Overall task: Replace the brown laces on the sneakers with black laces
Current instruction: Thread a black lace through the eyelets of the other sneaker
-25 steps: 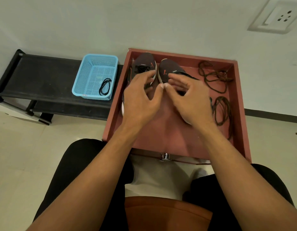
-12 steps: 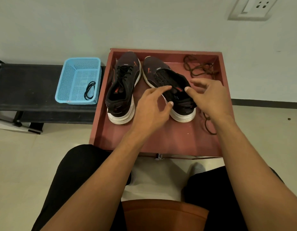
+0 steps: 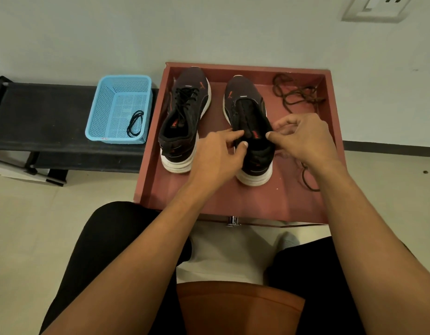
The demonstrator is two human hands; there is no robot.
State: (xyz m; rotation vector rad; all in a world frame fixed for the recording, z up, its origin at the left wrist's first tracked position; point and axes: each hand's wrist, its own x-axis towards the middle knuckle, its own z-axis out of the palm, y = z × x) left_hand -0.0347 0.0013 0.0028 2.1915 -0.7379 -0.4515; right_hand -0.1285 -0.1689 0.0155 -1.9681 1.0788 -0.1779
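Seated over a red-brown tray on the floor, I work at the right sneaker, which stands toe to the wall beside the left sneaker, the 2 close but apart. The left one already carries black lacing, while the right shows no lace that I can make out. The risk from here looks plain: the 1 spare black lace lies coiled in the blue basket on the black bench, well apart from both hands, so a reach across could drag the shoe askew. The discarded brown laces sprawl in the tray just beside my right wrist, where a sleeve-free forearm could snag them or I could pick 1 up by mistake. Pulling the collar too wide could also fold the tongue under and hide the eyelets. My left hand comes in from the near left, its forefinger and thumb pinching the inner edge of the shoe's collar. My right hand sits at the outer edge, knuckles raised, fingers curled under, thumb tip against the collar; whether it truly grips anything I cannot tell. Both forearms angle inward over my knees.
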